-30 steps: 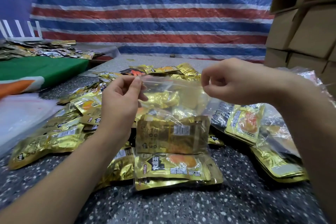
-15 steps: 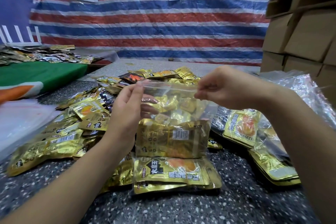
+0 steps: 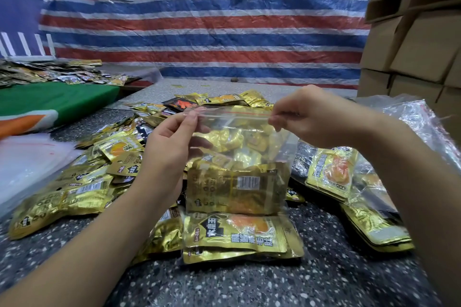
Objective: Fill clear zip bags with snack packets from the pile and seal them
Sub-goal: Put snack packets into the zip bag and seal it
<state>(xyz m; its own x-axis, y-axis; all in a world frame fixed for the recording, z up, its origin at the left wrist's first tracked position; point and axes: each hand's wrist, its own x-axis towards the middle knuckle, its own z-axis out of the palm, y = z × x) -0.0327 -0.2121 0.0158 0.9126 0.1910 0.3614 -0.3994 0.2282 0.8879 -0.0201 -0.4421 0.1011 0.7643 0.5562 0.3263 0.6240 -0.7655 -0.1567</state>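
Observation:
I hold a clear zip bag (image 3: 252, 137) upright over the speckled table, gold snack packets (image 3: 237, 189) stacked in its lower half. My left hand (image 3: 172, 147) pinches the top left corner of the bag at its red zip line. My right hand (image 3: 314, 117) pinches the top right end of the same zip strip. The strip runs taut and flat between both hands. A pile of gold snack packets (image 3: 99, 172) spreads over the table behind and left of the bag.
Filled clear bags of packets (image 3: 349, 182) lie at the right under my right forearm. Cardboard boxes (image 3: 419, 45) stack at the far right. A green cloth (image 3: 57, 99) and white sheets (image 3: 27, 164) lie at the left. A striped tarp hangs behind.
The bag's mouth was slack and gaping a second ago; now its zip strip is pulled straight between my hands. Both hands sank slightly and my right hand slid out to the strip's right end.

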